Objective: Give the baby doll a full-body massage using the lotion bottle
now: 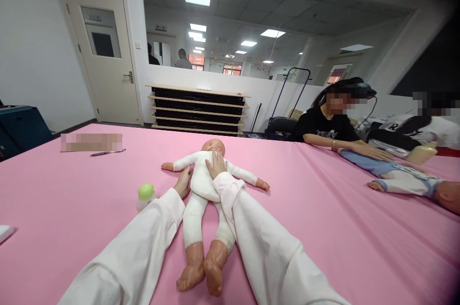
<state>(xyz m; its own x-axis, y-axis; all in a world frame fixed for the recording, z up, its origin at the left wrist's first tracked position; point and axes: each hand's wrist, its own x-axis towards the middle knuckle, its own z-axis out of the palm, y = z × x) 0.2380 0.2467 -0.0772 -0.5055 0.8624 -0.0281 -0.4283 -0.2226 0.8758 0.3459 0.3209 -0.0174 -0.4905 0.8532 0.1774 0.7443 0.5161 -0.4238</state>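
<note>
A baby doll with a white cloth body and bare vinyl head, hands and feet lies on its back on the pink-covered table. Its head points away from me and its arms are spread. My right hand lies open on the doll's upper chest, fingers stretched toward its chin. At the doll's side, below its outstretched arm, my left hand is curled against the torso, its fingertips partly hidden. Left of that hand stands a small bottle with a green cap, its lower part partly behind my sleeve.
A pen lies at the far left beside a blurred flat item. On the right, a person in black rests a hand on another doll, dressed in blue and white. A yellowish bottle is near it.
</note>
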